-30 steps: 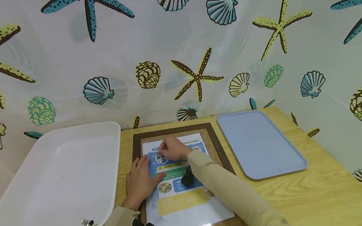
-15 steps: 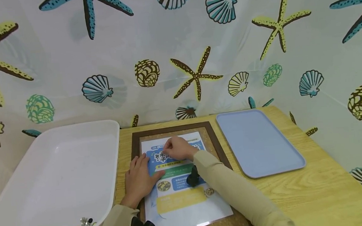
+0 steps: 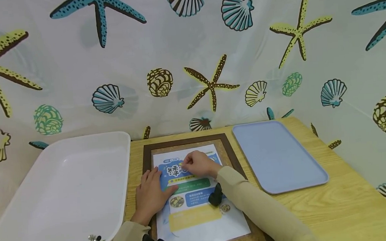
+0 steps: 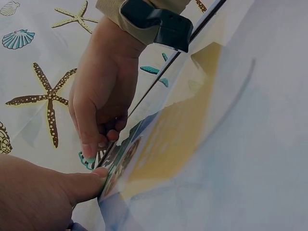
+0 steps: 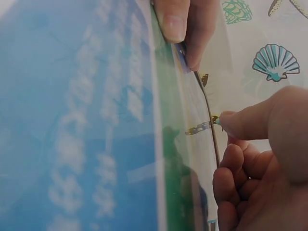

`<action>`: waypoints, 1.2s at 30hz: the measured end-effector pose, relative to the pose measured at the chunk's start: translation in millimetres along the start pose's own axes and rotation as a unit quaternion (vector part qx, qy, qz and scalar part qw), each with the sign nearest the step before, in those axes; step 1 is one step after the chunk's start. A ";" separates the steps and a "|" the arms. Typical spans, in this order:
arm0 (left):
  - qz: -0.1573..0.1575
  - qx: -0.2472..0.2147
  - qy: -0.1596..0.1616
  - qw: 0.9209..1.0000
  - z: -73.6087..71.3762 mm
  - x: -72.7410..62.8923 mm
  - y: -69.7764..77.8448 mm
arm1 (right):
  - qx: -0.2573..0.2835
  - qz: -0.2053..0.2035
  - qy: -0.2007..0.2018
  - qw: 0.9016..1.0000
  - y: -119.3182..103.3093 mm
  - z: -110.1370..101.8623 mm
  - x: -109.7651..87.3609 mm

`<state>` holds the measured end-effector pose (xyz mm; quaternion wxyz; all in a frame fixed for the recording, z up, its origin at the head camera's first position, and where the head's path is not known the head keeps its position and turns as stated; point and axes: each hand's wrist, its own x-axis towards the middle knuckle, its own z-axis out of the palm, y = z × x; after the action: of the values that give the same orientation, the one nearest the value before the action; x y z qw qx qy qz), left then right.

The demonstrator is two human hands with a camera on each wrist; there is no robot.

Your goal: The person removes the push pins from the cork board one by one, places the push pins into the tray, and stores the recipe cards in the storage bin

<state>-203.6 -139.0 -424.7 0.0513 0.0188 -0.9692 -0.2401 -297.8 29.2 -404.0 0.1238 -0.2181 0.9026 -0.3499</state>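
A poster sheet with blue, green and yellow panels lies on a brown-framed cork board. My left hand rests over its left edge, fingers stretched along the board, thumb on the sheet. Over the blue title band, my right hand pinches a small mint-green push pin between thumb and forefinger. The pin is mostly hidden by the fingertips, which are close over the sheet. The other fingers of that hand are curled under.
A large white tub stands at the left, with several small clear, yellow and dark pieces in its near corner. A blue tray lies right of the board on the wooden table. A patterned cloth hangs behind.
My right hand has shifted right and slightly nearer across the poster's title band, still pinching. The left hand keeps its place on the left edge; the head view has tilted slightly.
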 end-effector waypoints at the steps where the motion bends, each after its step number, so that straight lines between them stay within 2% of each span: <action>1: 0.000 0.000 0.000 1.000 -0.1 -0.1 -0.1 | 0.002 0.002 0.002 1.000 0.1 -1.2 -1.4; 9: -0.003 -0.003 0.000 1.000 -1.0 0.0 0.4 | 0.007 0.024 0.026 0.999 11.0 -18.0 -10.3; 19: 0.001 -0.009 0.008 1.000 -4.7 -2.7 0.8 | 0.015 0.054 0.082 0.995 32.7 -39.3 -24.7; 36: -0.008 -0.018 0.001 1.000 -1.5 -3.3 2.4 | 0.063 0.073 0.121 0.988 73.8 -82.0 -58.5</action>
<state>-200.2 -137.4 -422.5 0.0503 0.0259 -0.9645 -0.2578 -300.2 153.4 -391.1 0.0527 -0.0993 0.9008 -0.4195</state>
